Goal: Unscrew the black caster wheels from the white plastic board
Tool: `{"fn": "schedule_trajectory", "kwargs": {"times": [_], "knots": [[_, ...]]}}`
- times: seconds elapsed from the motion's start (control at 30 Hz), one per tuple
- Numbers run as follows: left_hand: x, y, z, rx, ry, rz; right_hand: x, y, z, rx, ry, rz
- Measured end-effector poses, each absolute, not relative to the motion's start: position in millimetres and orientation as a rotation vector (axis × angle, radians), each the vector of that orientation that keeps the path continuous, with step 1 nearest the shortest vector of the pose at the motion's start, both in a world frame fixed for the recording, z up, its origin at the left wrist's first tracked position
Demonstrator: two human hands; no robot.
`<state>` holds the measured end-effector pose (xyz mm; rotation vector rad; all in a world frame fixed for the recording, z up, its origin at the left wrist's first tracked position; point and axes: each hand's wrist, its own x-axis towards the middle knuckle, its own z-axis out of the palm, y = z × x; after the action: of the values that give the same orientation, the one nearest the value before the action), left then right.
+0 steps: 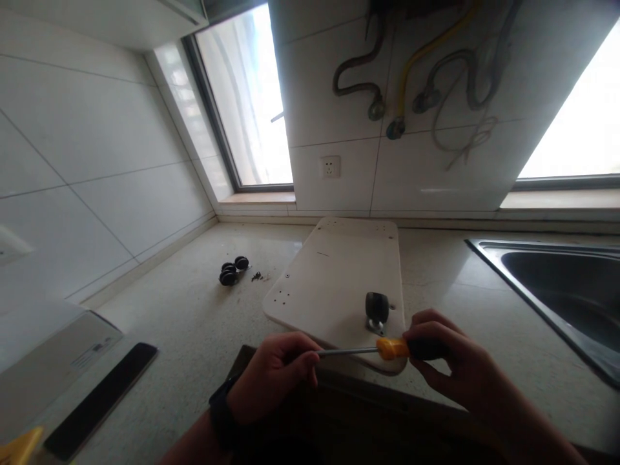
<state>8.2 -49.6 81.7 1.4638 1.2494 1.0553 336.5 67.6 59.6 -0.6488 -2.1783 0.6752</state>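
A screwdriver (393, 349) with an orange and black handle lies level across the front edge of the counter, held at both ends. My right hand (450, 355) is closed around the black part of its handle. At the tip of the metal shaft, the fingers of my left hand (278, 368) pinch together; whether a screw is there too is hidden. Just behind the screwdriver, a black caster wheel (376, 307) with a metal plate rests on a white board (339, 278) with rounded corners. Small holes show near the board's corners.
Several black casters (232, 270) and a small pile of screws (256, 276) sit on the counter left of the board. A phone (101, 397) and a flat box (53, 361) lie at the left. The steel sink (489, 252) is at the right.
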Motion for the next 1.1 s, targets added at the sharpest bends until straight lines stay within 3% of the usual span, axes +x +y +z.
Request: {"fn": "schedule_trajectory", "kwargs": {"times": [0.17, 0.3, 0.4, 0.6, 1.1], "knots": [[-2, -50, 97, 1.766, 1.458, 0.978, 354, 68, 52, -0.679, -2.063, 0.697], [-61, -24, 105, 2.0, 1.782, 1.079, 374, 75, 23, -0.855, -1.707, 0.788], [-123, 8, 89, 1.777, 2.181, 1.258, 382, 81, -3, -0.996, -1.264, 1.012], [-199, 58, 36, 1.625, 2.521, 1.017, 376, 89, -24, -0.977, -0.703, 1.333], [-211, 114, -2, 1.734, 2.582, 0.771, 387, 88, -40, -1.114, -0.976, 1.383]]}}
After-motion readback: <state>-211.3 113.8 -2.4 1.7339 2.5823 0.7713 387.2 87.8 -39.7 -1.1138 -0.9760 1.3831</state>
